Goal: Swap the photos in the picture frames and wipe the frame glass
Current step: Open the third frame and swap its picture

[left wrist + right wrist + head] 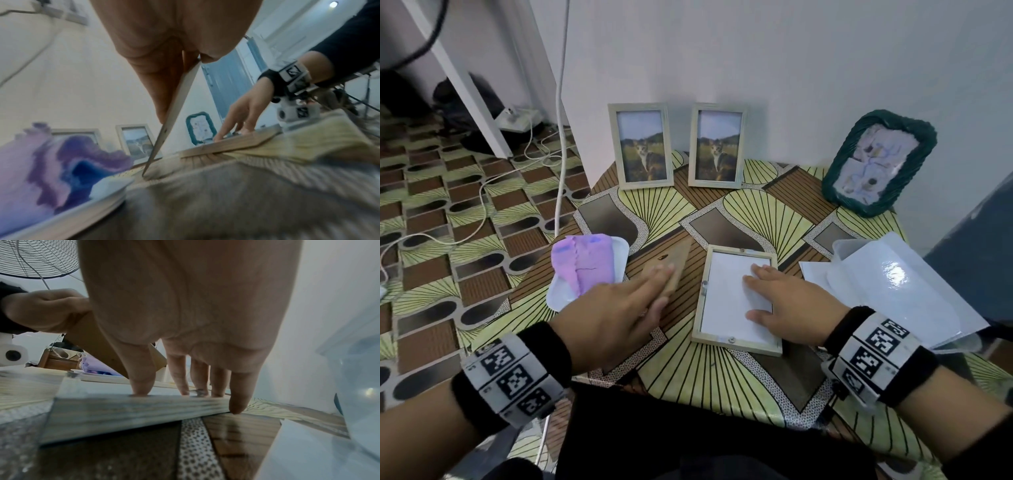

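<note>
A light wooden picture frame (736, 344) lies face down near the table's front, with a white sheet (722, 301) filling its back. My right hand (774, 298) rests on that sheet, fingers straight and spread; in the right wrist view its fingertips (141, 389) touch just behind the frame's rim (133, 412). To the left, my left hand (619, 308) grips a brown backing board (676, 270), which is tilted with its far corner on the table. The left wrist view shows the board's thin edge (174, 105) pinched between thumb and fingers.
Two upright wooden frames with cat photos (641, 146) (717, 145) and a green woven frame (878, 162) lean on the back wall. A purple cloth (585, 267) lies on a white tray (621, 251) at the left edge. Clear plastic sheets (893, 284) lie at the right.
</note>
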